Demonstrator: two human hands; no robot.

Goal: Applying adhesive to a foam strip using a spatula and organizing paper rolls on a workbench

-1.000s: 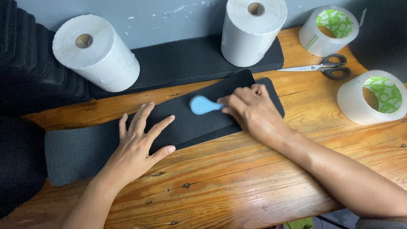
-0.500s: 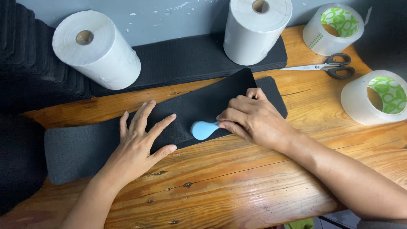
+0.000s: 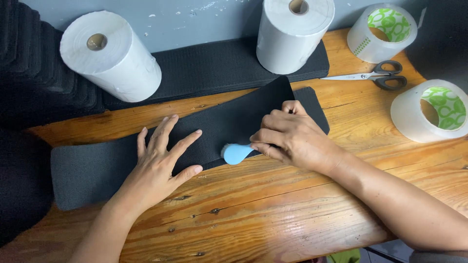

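Note:
A long black fabric strip [image 3: 87, 168] lies across the wooden table [image 3: 273, 214], with a second black strip [image 3: 229, 122] laid on top of it at a slant. My left hand [image 3: 158, 165] presses flat on the strips, fingers spread. My right hand [image 3: 292, 139] is closed around a small light-blue brush [image 3: 236, 153], whose rounded head rests at the near edge of the upper strip.
Two white paper rolls [image 3: 109, 53] [image 3: 295, 31] stand at the back on a stack of black strips [image 3: 214, 68]. Black-handled scissors [image 3: 378, 77] and two rolls of clear tape [image 3: 385, 31] [image 3: 431, 109] sit at the right. More dark fabric [image 3: 24, 73] is piled at the left.
My right hand has drawn the blue brush toward me, from the middle of the upper strip to its near edge. My left hand has stayed flat in place.

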